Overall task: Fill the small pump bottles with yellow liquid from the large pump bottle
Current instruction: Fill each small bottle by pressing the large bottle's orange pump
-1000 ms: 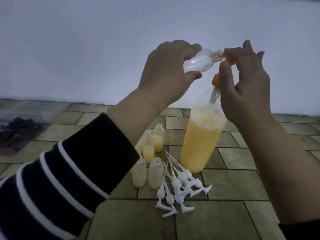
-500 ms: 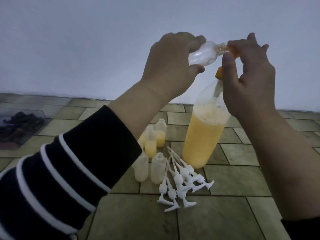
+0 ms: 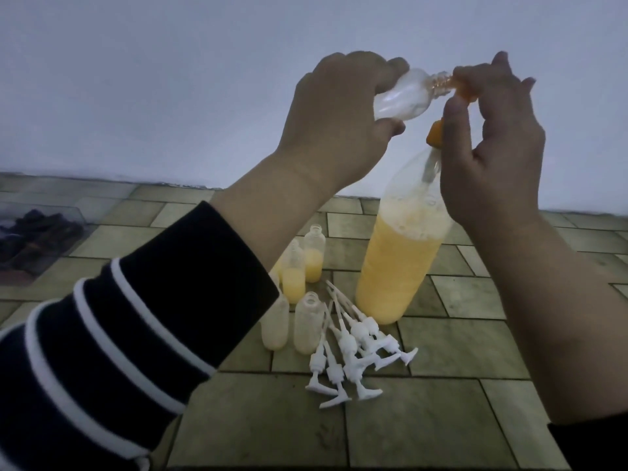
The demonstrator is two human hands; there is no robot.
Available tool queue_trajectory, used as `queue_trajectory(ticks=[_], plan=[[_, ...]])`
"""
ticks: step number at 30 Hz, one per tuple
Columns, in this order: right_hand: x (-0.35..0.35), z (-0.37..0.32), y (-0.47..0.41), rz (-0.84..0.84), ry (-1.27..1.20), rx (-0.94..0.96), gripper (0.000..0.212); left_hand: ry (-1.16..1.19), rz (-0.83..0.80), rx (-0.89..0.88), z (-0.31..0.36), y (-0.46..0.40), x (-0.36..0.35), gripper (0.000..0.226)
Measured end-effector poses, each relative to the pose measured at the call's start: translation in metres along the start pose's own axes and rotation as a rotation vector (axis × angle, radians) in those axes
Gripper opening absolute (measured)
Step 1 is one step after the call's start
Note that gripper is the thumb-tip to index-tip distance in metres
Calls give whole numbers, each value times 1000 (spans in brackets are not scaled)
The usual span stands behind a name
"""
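My left hand (image 3: 334, 112) is wrapped around a clear small pump bottle (image 3: 402, 96), tipped on its side with its threaded neck pointing toward my right hand (image 3: 489, 141). My right fingers are pinched on the orange pump spout (image 3: 464, 91), which meets that neck. Straight below my right hand stands the large pump bottle (image 3: 397, 263), more than half full of yellow liquid. Below my left wrist stand more small bottles (image 3: 307, 326), two part-filled, with loose white pump heads (image 3: 353, 351) lying beside them on the tiled floor (image 3: 441, 419).
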State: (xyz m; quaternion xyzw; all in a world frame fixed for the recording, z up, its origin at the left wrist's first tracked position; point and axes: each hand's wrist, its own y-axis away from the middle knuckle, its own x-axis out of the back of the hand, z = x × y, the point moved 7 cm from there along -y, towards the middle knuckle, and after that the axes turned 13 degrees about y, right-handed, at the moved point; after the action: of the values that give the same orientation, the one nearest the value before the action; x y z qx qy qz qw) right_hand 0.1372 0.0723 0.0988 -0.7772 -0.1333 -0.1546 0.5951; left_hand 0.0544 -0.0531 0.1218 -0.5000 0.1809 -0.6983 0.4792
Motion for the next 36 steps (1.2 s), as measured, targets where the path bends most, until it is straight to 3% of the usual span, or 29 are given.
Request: queue_trajectory(ticks=[5,11,19,26,36], plan=[[-8,5,10,37,-61,-38,34,2,7,10,-8,6,-8,48],[-5,4,6,-49,-58,-44,39,-16,-34,41,-8,2,-7,46],[-5,6,6,51,-117,-51,31,-1,-20,24,-9,5,-10,46],[-6,4,3,-25,-105,-32,36,-32,-58,40,-11,1,-9,44],[-16,8,17,23,-109,-60,36,-10,-28,15,-10,7,-18,46]])
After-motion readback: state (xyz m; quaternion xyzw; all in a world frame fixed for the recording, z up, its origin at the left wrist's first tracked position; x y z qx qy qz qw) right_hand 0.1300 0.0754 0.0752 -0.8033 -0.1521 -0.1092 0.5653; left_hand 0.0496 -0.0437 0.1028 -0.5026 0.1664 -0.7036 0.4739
